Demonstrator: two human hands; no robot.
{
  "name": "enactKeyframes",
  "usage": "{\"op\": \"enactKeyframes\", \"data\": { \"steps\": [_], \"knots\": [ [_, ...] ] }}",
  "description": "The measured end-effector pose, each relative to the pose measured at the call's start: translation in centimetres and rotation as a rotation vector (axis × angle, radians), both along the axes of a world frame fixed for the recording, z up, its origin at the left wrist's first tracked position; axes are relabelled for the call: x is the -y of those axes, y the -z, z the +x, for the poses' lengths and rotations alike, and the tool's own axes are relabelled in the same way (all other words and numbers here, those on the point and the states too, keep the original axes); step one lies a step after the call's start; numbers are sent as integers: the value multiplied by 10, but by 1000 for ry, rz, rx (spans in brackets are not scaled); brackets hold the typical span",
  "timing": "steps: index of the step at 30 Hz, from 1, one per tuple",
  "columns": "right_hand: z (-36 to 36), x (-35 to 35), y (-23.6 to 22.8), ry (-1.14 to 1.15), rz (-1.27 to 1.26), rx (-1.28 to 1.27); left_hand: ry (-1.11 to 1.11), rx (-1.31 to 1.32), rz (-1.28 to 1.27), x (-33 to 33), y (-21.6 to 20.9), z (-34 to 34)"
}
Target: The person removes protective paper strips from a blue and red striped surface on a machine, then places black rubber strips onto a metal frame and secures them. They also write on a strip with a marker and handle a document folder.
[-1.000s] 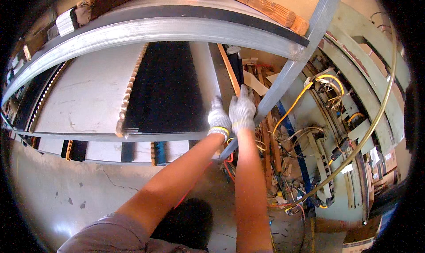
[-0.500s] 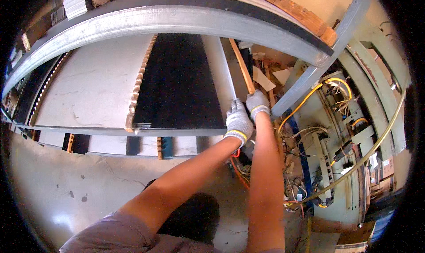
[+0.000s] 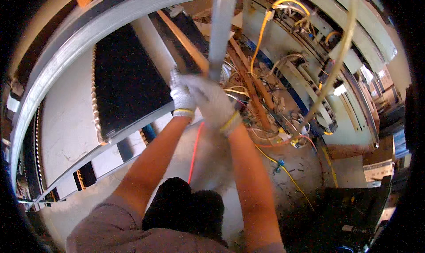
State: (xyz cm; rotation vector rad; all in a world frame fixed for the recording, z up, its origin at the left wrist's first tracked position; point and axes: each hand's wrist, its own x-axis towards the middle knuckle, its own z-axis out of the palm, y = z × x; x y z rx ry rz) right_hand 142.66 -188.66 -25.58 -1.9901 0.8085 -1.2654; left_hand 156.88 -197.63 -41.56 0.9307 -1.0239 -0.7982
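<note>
Floor: nearest me, grey concrete floor [image 3: 301, 164], smudged and littered on the right; thin red cable [image 3: 195, 153] and thin yellow cable [image 3: 285, 173] run over it.
Left hand: left hand in white knit glove with yellow cuff [image 3: 182, 98], fingers bunched at the near end of a pale grey, straight-edged metal strip [image 3: 152, 41]. Pinching or only touching, I can't tell.
Right hand: right hand in matching glove [image 3: 215, 102], just beside the left and partly overlapping it in my view, below the near end of a long orange-brown wooden strip [image 3: 183, 38]. Motion blur; can't tell if it grips.
Strips: both on the shelf's right side, running away from me, a dark band between.
Shelf: flat matte black panel [image 3: 126, 76], then smooth whitish panel [image 3: 66, 111], wavy tan edging [image 3: 94, 98] between them.
Frame: grey metal post [image 3: 221, 36] and beam, smooth, bowed by my lens.
Right side: rough brown timber [image 3: 250, 85] among tangled wires; beyond, pale green machine [image 3: 347, 120], cardboard boxes [image 3: 378, 169].
Hard to read: fingertips, wood's near end, dark lower-right corner; shelf's far left cut by the rim.
</note>
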Motion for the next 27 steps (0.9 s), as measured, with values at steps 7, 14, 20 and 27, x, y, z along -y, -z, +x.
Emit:
{"op": "enactKeyframes", "data": {
  "steps": [7,14,20,27],
  "knots": [
    [-93,-164,101,442,753,-430,372,1262,-128,-202,-61,-57],
    [-70,-504,81,1094,1538,-450,1028,1009,538,-374,-175,-59],
    [56,-733,-43,1537,1702,-23,1046,1768,108,-419,-224,16],
    [222,-884,-104,2018,1568,545,1445,1733,-261,-516,-270,10]
  ]
}}
